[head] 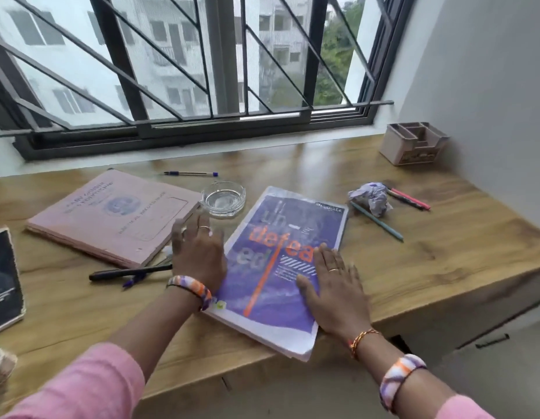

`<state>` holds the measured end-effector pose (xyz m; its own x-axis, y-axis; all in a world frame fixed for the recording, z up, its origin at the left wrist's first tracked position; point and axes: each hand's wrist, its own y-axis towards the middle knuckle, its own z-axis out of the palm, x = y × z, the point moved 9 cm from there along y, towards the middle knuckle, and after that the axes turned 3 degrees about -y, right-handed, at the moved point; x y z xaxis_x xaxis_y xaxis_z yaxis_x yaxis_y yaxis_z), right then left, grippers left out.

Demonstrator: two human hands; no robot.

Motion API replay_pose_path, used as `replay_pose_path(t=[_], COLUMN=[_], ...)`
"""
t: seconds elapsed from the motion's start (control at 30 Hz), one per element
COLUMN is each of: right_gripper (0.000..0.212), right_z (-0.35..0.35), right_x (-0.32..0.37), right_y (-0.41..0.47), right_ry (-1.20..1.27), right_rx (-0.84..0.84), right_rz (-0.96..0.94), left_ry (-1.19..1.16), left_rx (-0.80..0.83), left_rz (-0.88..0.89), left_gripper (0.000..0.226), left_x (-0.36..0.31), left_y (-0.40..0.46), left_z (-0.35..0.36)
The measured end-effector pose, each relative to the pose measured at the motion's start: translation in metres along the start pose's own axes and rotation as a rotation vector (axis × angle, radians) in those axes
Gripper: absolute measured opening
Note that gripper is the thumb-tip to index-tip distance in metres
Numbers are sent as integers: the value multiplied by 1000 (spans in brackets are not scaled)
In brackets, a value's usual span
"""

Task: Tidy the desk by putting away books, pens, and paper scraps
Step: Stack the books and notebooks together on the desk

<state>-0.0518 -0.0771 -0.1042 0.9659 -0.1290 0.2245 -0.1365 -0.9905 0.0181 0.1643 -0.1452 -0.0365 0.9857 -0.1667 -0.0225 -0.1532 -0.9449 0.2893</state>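
A purple book (pixel 271 285) with orange lettering lies on the wooden desk (pixel 444 237), one corner over the front edge. My left hand (pixel 199 252) lies flat at its left edge, fingers spread. My right hand (pixel 335 288) rests flat on its right side. A pink book (pixel 111 213) lies to the left, and a dark book (pixel 4 279) at the far left edge. A black pen (pixel 126 272) and a blue pen (pixel 135 279) lie by my left wrist. A crumpled paper ball (pixel 370 198) sits to the right beside a teal pencil (pixel 377 220) and a pink pen (pixel 410 199).
A glass ashtray (pixel 223 199) stands between the two books. Another pen (pixel 191 173) lies near the window sill. A beige desk organiser (pixel 413 146) stands in the back right corner by the wall. Barred windows run along the back of the desk.
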Motion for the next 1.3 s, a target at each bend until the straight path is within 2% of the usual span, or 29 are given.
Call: replay_pose_path(t=[0.1,0.13,0.2,0.3,0.37,0.47,0.57,0.63,0.67,0.73,0.8,0.97,1.1,1.3], right_gripper=[69,68,66,64,63,59,54,53,52,51,50,50,52,50], right_z=[1,2,4,7,7,0,-11,-11,-11,-12,-14,-27,-41,-60], right_x=[-1,-1,-2,-2,-7,-31,-63,-69,-69,-65,-65,-78,-99,-126], right_y=[1,1,0,2,4,10,14,13,12,9,7,21,49,107], right_ry=[-14,-19,-27,-8,8,5,14,19,23,35,44,-51,-228,-302], right_rx=[25,38,66,109,151,199,196,203,193,147,104,48,-8,-97], right_rz=[-3,-4,-10,-38,-75,-65,40,61,59,44,15,-78,-169,-256], left_ry=[49,43,40,101,124,-28,-284,-358,-359,-319,-246,-238,-249,-254], left_rx=[-81,-65,61,246,285,191,60,19,40,172,277,335,324,300], left_rz=[161,212,266,260,269,377,552,585,538,341,205,170,91,7], left_gripper=[48,47,44,53,58,56,30,19,22,52,67,70,69,71], left_x=[-10,-16,-31,-45,-58,-82,-100,-104,-103,-96,-88,-112,-136,-156], left_y=[-10,-17,-32,-51,-62,-78,-91,-94,-94,-89,-88,-85,-73,-55], left_z=[-8,-7,4,26,25,6,-18,-19,-12,9,33,51,57,65])
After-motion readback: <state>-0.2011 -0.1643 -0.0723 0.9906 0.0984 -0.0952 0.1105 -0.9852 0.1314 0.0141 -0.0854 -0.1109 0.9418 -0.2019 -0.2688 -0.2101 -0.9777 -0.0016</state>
